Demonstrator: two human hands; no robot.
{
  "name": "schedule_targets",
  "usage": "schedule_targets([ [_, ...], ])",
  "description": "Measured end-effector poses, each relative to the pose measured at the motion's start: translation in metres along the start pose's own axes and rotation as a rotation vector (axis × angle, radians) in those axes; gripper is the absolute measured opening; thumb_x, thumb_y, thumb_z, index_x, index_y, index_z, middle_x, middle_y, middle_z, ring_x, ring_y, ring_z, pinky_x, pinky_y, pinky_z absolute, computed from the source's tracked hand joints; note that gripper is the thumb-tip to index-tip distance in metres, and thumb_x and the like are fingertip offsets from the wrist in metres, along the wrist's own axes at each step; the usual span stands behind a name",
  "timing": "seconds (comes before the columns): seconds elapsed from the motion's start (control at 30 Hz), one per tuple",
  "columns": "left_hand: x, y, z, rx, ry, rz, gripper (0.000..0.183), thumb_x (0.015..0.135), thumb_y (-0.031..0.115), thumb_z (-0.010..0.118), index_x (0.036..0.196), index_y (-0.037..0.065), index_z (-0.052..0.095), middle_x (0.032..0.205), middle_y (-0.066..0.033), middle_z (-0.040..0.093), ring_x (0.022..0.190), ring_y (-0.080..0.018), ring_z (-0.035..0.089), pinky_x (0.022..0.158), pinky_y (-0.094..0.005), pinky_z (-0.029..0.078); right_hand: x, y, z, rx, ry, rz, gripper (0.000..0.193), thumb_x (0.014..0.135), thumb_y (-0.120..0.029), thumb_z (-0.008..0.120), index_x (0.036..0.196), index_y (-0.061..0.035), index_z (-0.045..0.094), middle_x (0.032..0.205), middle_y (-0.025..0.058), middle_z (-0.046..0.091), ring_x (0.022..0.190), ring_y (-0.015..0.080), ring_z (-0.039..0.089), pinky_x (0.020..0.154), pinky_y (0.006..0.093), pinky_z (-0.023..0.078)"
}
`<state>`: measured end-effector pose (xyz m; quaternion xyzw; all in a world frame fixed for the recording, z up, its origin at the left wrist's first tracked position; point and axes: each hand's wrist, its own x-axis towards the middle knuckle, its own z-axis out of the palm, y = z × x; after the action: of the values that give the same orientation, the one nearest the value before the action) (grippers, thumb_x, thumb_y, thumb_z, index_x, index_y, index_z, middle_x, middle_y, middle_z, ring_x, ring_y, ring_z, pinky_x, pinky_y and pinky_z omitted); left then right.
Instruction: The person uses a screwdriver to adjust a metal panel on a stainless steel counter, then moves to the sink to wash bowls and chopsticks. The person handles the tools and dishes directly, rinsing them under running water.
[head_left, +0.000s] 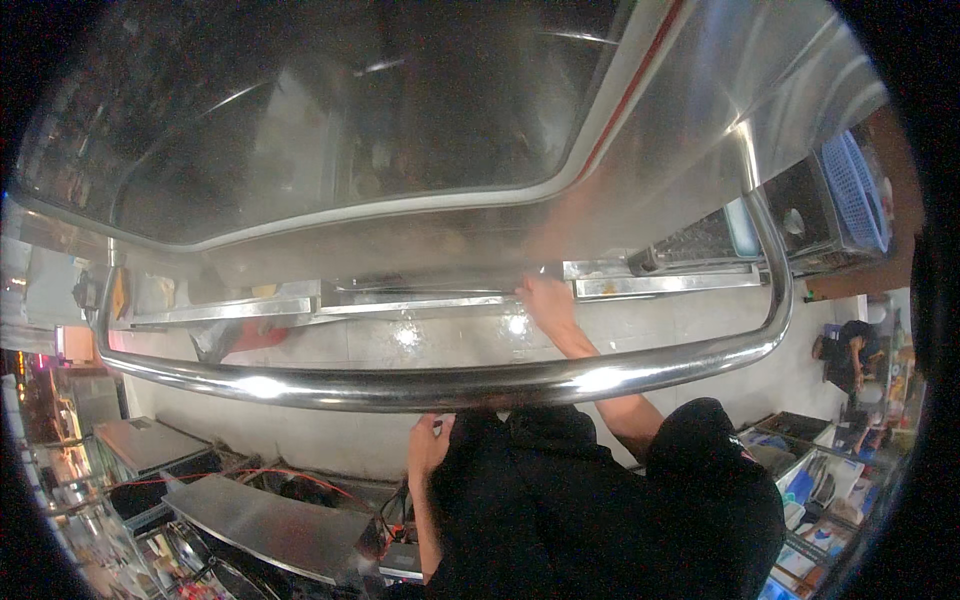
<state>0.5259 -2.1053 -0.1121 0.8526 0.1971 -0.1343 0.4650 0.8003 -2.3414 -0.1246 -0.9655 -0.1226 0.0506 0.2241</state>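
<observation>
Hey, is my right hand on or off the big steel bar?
Off. The right hand shows beyond the steel bar, at the metal ledge; the bar crosses in front of the forearm.

The right arm reaches forward and inward from the shoulder, its bare forearm slanting to a right hand held well ahead of the torso, fingers bent but their exact closure unclear. The left forearm rises nearly straight, close beside the body, its left hand lower and loosely curled, fingertips hard to make out.
</observation>
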Motion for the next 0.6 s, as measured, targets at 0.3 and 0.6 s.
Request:
schedule_targets([
  [0.3,0.237,0.028,0.054,-1.079,0.015,-0.088,0.014,0.094,0.010,0.059,0.104,0.002,0.063,0.099,-0.0107,0.064,0.077,-0.0180,0.060,0.068,-0.0354,0.053,-0.069,0.017,-0.059,0.180,0.298,0.147,0.028,0.086,-0.024,0.078,0.105,-0.0051,0.069,0.073,0.0172,0.068,0.068,0.0340,0.069,0.063,0.0412,0.053],
  [0.6,0.310,0.006,0.057,-1.559,0.037,-0.258,0.010,0.095,0.014,0.057,0.098,0.006,0.062,0.086,-0.0060,0.060,0.071,-0.0162,0.055,0.063,-0.0339,0.049,-0.098,0.011,-0.061,0.303,0.204,0.321,0.036,0.087,-0.024,0.077,0.115,-0.0042,0.067,0.083,0.0174,0.071,0.076,0.0325,0.072,0.068,0.0403,0.055],
])
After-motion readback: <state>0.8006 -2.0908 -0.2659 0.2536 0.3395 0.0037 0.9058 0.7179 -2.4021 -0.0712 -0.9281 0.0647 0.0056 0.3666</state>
